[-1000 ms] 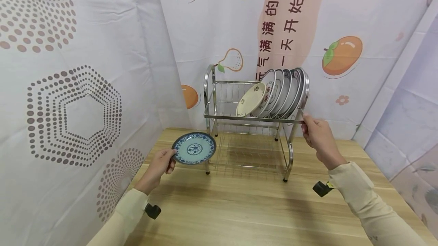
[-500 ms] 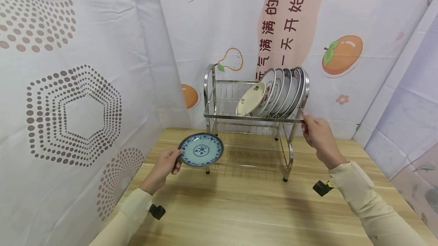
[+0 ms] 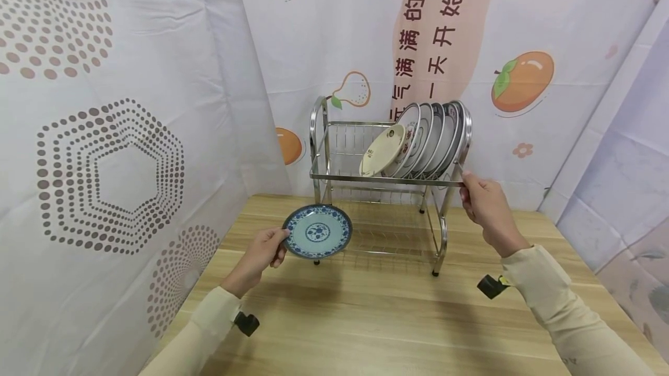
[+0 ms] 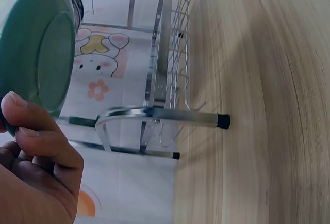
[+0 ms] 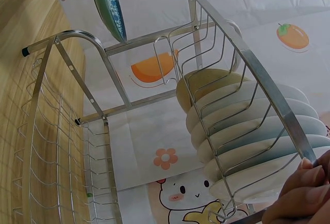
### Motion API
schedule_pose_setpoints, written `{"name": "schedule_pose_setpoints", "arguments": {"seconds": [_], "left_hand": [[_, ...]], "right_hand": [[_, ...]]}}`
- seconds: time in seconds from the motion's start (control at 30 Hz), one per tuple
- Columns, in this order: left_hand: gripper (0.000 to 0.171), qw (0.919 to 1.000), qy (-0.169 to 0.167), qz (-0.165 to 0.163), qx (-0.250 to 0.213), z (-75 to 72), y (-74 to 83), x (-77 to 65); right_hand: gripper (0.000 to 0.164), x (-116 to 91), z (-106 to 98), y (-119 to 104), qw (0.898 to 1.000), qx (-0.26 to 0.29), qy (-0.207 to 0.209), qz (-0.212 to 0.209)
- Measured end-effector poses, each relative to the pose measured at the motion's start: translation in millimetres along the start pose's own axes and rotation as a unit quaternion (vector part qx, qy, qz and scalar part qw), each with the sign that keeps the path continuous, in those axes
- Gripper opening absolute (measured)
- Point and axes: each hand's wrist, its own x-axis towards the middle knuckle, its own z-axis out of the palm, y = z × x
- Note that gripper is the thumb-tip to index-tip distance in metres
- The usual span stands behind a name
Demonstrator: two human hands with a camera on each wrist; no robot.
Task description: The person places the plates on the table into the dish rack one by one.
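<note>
My left hand pinches the left rim of a blue-patterned plate, which is held in the air in front of the rack's left legs. The left wrist view shows the plate's plain green underside above the curled fingers. A two-tier metal dish rack stands on the table. On its upper tier, several plates lean in a row at the right, with a cream dish leftmost. My right hand grips the front right corner of the upper tier, partly cut off in the right wrist view.
The wooden table extends in front of the rack. The lower wire tier sits beneath the upper one. Patterned curtains hang at the left, back and right of the table.
My left hand has carried the blue-patterned plate to the right and slightly down, in front of the rack's left legs. The right hand keeps its hold on the rack corner.
</note>
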Motion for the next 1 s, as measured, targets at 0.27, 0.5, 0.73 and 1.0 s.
{"name": "schedule_pose_setpoints", "arguments": {"seconds": [0.27, 0.5, 0.73, 1.0], "left_hand": [[0.035, 0.9995, -0.031, 0.005, -0.002, 14.7, -2.7, 1.2], [0.032, 0.9994, -0.033, -0.004, 0.000, 25.6, -0.8, 3.8], [0.032, 0.9987, -0.051, -0.001, -0.008, 36.8, 2.2, 7.0], [0.035, 0.9975, -0.068, 0.012, -0.018, 44.3, 4.6, 8.9]], "right_hand": [[0.052, 1.2, -3.7, 2.0, 1.000, 0.005, -0.014, 0.005], [0.049, 1.8, -5.6, -0.7, 0.998, 0.043, -0.045, 0.004], [0.050, -0.6, -6.6, 6.9, 0.992, 0.105, -0.070, 0.009], [0.060, -15.6, 6.3, 36.3, 0.995, 0.041, -0.090, 0.000]]}}
